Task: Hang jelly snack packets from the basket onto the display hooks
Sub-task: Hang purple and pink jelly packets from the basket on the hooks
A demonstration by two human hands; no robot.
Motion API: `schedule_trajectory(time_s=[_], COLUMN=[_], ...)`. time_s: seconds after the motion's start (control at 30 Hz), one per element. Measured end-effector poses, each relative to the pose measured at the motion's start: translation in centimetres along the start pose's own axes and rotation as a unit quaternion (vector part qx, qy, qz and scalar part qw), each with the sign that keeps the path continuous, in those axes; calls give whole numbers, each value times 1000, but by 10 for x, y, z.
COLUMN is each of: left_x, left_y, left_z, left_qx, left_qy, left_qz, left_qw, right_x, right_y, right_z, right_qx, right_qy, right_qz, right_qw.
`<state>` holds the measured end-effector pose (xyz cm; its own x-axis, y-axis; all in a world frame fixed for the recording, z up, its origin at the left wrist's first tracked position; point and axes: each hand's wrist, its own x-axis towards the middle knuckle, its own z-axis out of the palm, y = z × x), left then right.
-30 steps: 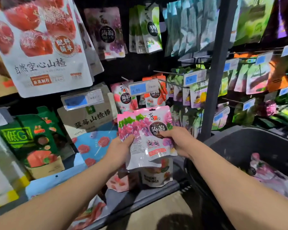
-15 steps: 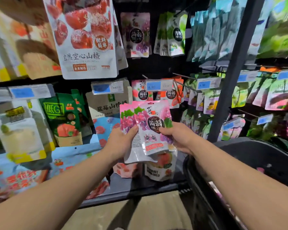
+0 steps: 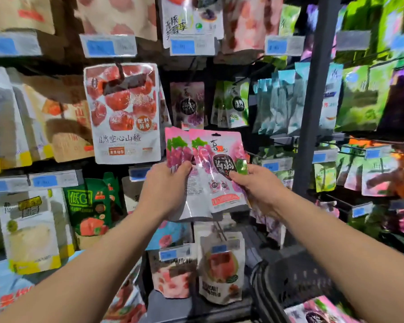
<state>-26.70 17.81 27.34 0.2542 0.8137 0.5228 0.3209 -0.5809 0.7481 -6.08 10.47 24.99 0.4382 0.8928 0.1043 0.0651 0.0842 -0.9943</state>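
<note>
A shop display wall (image 3: 184, 68) crowded with hanging snack bags stood in front of me, much of it smeared by blur. My left forearm (image 3: 91, 264) and right forearm (image 3: 336, 241) ran forward and up from the bottom corners. Low on my right, under that forearm, sat the dark basket (image 3: 296, 283) with one more pink packet (image 3: 317, 310) lying in its bottom.

My left hand (image 3: 166, 190) gripped the rear jelly packet (image 3: 175, 149), thumb across its face and fingers behind it. My right hand (image 3: 257, 190) pinched the front jelly packet (image 3: 216, 159) at its right edge, thumb pressed beside the dark round label. The hands were near each other but apart. The two packets stood upright between them, fanned a little, the front one overlapping the rear one's right side.

Below the hands hung a watermelon bag (image 3: 222, 271). A large white hawthorn bag (image 3: 124, 113) hung just beside the rear packet's upper left corner. Matching grape packets (image 3: 188, 104) hung above and behind the ones I held, with green packets (image 3: 233, 103) to their right. A dark upright post (image 3: 313, 113) rose to the right of my right hand. Blue price tags (image 3: 182, 46) lined the row above.
</note>
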Motion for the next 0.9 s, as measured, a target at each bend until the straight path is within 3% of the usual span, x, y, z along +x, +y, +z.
schedule_trajectory(time_s=[0.37,0.9], left_x=[77,91], left_y=[26,4], left_z=[-35,-64], left_qx=[2,-21], left_qy=[93,119], left_qz=[39,55], left_qw=[995,991], right_x=[71,90], right_y=[-89,-135], right_z=[10,34], right_qx=[38,-24], right_qy=[55,124], right_qz=[-63,-119], right_qw=[996,985])
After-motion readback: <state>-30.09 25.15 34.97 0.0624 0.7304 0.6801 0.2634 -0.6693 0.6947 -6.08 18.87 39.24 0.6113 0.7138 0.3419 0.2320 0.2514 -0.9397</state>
